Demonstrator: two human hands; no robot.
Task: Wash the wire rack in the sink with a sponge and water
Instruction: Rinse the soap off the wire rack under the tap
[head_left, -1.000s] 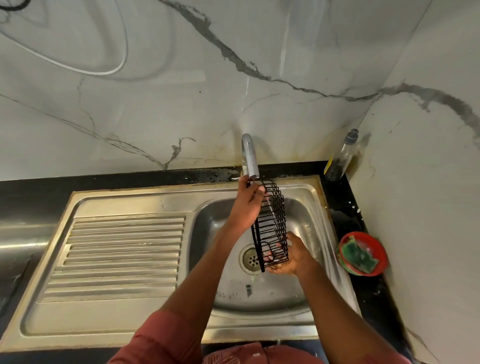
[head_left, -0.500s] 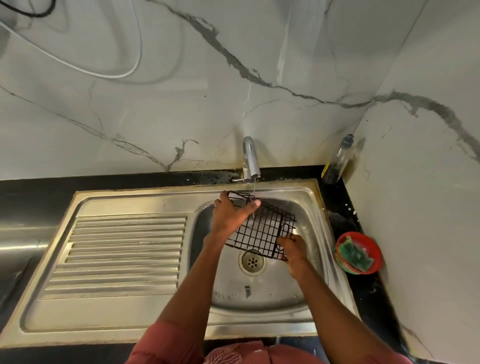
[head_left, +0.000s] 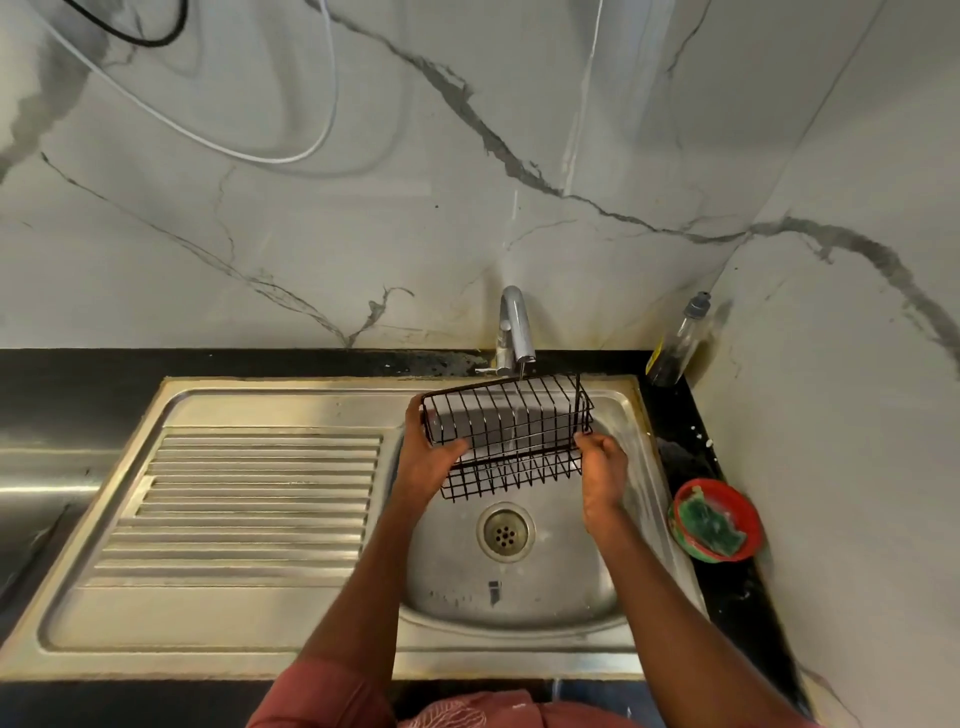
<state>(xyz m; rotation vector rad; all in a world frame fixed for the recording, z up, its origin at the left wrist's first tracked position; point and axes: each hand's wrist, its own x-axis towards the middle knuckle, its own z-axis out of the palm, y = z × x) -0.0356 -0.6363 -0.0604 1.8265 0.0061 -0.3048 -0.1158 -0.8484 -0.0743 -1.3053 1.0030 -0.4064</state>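
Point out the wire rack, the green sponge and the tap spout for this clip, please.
wire rack (head_left: 511, 434), head view: on the bars of its long side, between the two hands.
green sponge (head_left: 711, 522), head view: on its top face, inside the red bowl.
tap spout (head_left: 517, 325), head view: on the curved chrome neck.
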